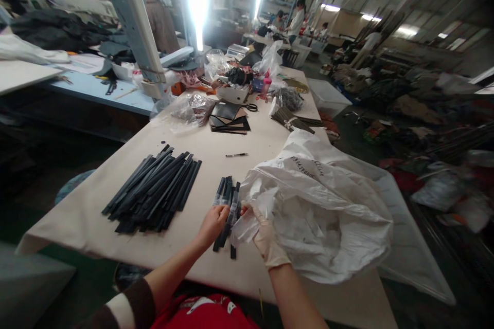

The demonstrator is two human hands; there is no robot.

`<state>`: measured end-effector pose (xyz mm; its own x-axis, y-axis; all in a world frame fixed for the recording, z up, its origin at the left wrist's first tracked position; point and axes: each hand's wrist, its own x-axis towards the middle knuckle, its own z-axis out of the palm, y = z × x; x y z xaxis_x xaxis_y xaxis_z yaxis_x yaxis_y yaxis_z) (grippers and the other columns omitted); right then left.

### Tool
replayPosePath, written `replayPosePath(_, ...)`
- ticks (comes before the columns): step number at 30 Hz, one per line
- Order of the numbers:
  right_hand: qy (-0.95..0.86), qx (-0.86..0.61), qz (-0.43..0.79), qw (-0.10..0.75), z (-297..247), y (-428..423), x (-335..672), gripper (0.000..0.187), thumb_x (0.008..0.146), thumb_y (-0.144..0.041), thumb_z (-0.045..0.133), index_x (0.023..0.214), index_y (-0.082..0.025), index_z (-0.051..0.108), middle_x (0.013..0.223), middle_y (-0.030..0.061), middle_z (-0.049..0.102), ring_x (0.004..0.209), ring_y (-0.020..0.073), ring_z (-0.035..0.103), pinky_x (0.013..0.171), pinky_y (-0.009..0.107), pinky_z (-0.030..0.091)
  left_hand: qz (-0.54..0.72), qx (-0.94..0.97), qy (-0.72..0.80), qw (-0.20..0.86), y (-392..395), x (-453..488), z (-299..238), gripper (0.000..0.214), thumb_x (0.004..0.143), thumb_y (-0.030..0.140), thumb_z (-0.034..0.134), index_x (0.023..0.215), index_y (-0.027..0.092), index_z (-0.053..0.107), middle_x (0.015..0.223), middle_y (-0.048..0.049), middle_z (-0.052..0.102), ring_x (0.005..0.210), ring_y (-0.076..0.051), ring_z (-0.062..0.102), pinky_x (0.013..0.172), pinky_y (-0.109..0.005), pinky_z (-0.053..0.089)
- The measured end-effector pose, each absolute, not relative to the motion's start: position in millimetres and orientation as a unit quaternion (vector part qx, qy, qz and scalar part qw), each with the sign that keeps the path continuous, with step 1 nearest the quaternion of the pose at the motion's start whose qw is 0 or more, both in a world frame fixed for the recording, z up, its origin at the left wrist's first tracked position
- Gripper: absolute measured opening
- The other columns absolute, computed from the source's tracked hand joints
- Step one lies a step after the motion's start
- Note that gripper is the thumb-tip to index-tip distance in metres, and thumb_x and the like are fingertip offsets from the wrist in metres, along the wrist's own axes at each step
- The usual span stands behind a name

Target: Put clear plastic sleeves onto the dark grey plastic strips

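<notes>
At the front of the table, my left hand (213,222) is closed at a small bundle of black strips (229,185). Clear plastic is wrapped around the middle of these strips, and their lower ends stick out below my fingers. My right hand (267,241), in a pale glove with some fingertips bare, pinches a piece of clear plastic (244,227) beside the bundle. A large white woven sack (309,164) with dark writing lies open just right of that hand. To the left is a loose pile of many black strips (154,190).
A pen (236,154) lies beyond the bundle. Farther back are dark flat sheets (227,113), scissors (251,107), a plastic bag (191,110) and a tied olive stack (291,119). A metal post (131,15) rises at left. Several people are in the distance.
</notes>
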<state>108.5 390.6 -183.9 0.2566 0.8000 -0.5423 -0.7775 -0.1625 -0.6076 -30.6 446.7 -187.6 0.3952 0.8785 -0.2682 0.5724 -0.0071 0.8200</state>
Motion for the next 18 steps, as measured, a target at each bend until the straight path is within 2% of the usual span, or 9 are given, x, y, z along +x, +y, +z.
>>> replayPosePath(3,-0.007,-0.471,0.595,0.652,-177,385,99,0.020,0.061,-0.030,0.073,0.077,-0.018,0.071,0.076,0.0009,0.069,0.071,0.0132,0.063,0.067,0.024,0.049,0.149,0.681,0.501,0.512,431,-28,-166,0.038,0.079,0.049,0.041,0.072,0.016,0.059,0.066,-0.0002,0.059,0.066,-0.016,0.054,0.059,-0.025,0.039)
replayPosePath(6,-0.024,-0.481,0.582,0.655,-166,375,92,0.027,0.060,-0.035,0.075,0.079,-0.017,0.070,0.077,0.0025,0.069,0.068,0.0145,0.061,0.062,0.025,0.049,0.156,0.679,0.497,0.518,414,-27,-145,0.030,0.075,0.044,0.050,0.070,0.016,0.059,0.063,0.0018,0.058,0.062,-0.014,0.052,0.055,-0.023,0.037)
replayPosePath(9,-0.099,-0.499,0.580,0.636,-155,361,87,0.031,0.062,-0.043,0.073,0.073,-0.015,0.068,0.067,0.0025,0.065,0.057,0.0124,0.056,0.055,0.024,0.046,0.199,0.685,0.505,0.486,404,-29,-131,0.028,0.077,0.039,0.047,0.071,0.016,0.062,0.067,0.0003,0.059,0.066,-0.015,0.054,0.060,-0.024,0.039)
replayPosePath(13,-0.172,-0.546,0.597,0.563,-151,347,80,0.032,0.058,-0.043,0.077,0.070,-0.015,0.066,0.054,-0.0011,0.058,0.044,0.0078,0.043,0.041,0.021,0.035,0.229,0.694,0.501,0.464,400,-38,-125,0.034,0.082,0.039,0.041,0.079,0.014,0.065,0.074,-0.0026,0.062,0.070,-0.015,0.057,0.064,-0.024,0.043)
replayPosePath(16,-0.141,-0.532,0.616,0.564,-157,345,78,0.033,0.055,-0.043,0.079,0.067,-0.015,0.064,0.056,-0.0015,0.057,0.045,0.0070,0.043,0.041,0.020,0.034,0.132,0.744,0.510,0.412,411,-53,-134,0.045,0.089,0.040,0.027,0.089,0.015,0.064,0.074,-0.0022,0.065,0.067,-0.014,0.060,0.060,-0.022,0.043)
replayPosePath(18,-0.120,-0.527,0.617,0.572,-160,346,80,0.034,0.055,-0.044,0.079,0.061,-0.015,0.063,0.053,-0.0021,0.054,0.045,0.0058,0.041,0.041,0.019,0.033,0.064,0.772,0.533,0.339,432,-70,-147,0.041,0.090,0.040,0.030,0.091,0.016,0.064,0.082,-0.0038,0.067,0.075,-0.015,0.062,0.066,-0.022,0.044)
